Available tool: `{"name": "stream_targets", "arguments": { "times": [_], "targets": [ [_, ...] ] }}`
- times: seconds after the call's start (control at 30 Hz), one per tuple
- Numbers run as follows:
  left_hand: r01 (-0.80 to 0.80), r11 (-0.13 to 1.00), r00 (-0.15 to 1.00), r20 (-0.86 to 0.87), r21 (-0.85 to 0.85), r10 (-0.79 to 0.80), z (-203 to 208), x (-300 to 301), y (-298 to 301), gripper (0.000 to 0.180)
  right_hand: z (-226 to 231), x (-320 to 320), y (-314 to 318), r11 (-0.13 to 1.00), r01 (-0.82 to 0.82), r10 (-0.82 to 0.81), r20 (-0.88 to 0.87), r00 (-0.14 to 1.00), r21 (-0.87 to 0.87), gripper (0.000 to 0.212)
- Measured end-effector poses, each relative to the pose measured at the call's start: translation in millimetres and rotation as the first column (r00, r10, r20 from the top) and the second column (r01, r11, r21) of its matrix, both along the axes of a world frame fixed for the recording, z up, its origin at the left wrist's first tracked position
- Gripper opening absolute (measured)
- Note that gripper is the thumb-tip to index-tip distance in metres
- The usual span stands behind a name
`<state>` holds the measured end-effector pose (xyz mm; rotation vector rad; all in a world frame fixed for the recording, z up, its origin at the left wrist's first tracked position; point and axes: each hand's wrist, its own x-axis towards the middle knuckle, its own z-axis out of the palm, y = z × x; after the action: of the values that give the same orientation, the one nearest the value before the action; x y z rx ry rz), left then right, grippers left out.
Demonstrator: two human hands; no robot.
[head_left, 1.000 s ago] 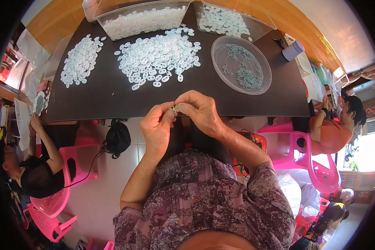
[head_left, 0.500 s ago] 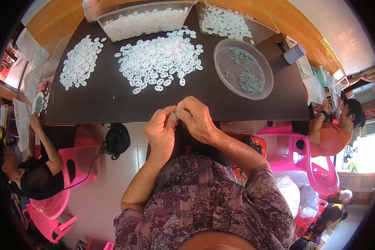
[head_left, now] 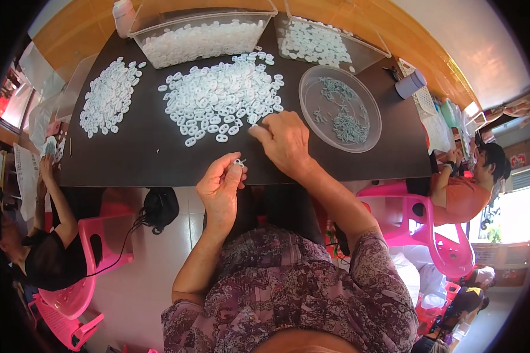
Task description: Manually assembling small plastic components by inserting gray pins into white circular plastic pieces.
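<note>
My left hand (head_left: 219,187) is closed at the table's near edge, pinching a small white oval piece with two holes (head_left: 238,163). A thin greyish pin-like bit sticks out beside that piece. Over the table to the right, my right hand (head_left: 285,141) reaches forward, thumb and forefinger apart, with nothing visible between them. Its fingertips are at the lower right edge of a large heap of white two-hole oval pieces (head_left: 221,97). Right of this hand lies a round clear shallow tray (head_left: 372,136) holding small grey-green pin-like parts (head_left: 350,127).
A smaller heap of white pieces (head_left: 108,97) lies left on the dark table (head_left: 118,162). Two clear bins (head_left: 153,57) (head_left: 371,62) of white pieces stand behind. A lidded cup (head_left: 410,85) is at the right. Other people sit on pink chairs (head_left: 91,253) at both sides.
My hands were together at the table edge; now my right hand has moved forward toward the big heap. My left hand keeps the white piece, which shows more now. The view has shifted slightly.
</note>
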<state>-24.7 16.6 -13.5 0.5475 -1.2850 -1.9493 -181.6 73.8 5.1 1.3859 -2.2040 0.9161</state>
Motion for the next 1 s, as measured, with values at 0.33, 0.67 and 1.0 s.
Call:
{"name": "stream_targets", "arguments": {
  "times": [0.33, 0.67, 1.0],
  "targets": [
    [0.003, 1.000, 1.000, -0.013, 0.022, -0.002, 3.6, 0.1, -1.1, 0.022, -8.1, -3.8, -1.8, 0.993, -0.073, 0.074, -0.007, 0.997, 0.097, 0.017],
    [0.000, 1.000, 1.000, -0.007, 0.011, 0.000, 12.2, -0.1, 5.5, 0.019, 18.3, 12.2, 29.0, 0.925, -0.318, 0.319, 0.882, 0.348, -0.209, 0.017],
    [0.025, 0.999, 0.999, -0.027, 0.048, -0.024, 19.7, -3.9, 0.8, 0.017, 18.0, 19.9, 26.7, 0.918, -0.312, 0.305, 0.940, 0.155, -0.246, 0.019]
  ]
}}
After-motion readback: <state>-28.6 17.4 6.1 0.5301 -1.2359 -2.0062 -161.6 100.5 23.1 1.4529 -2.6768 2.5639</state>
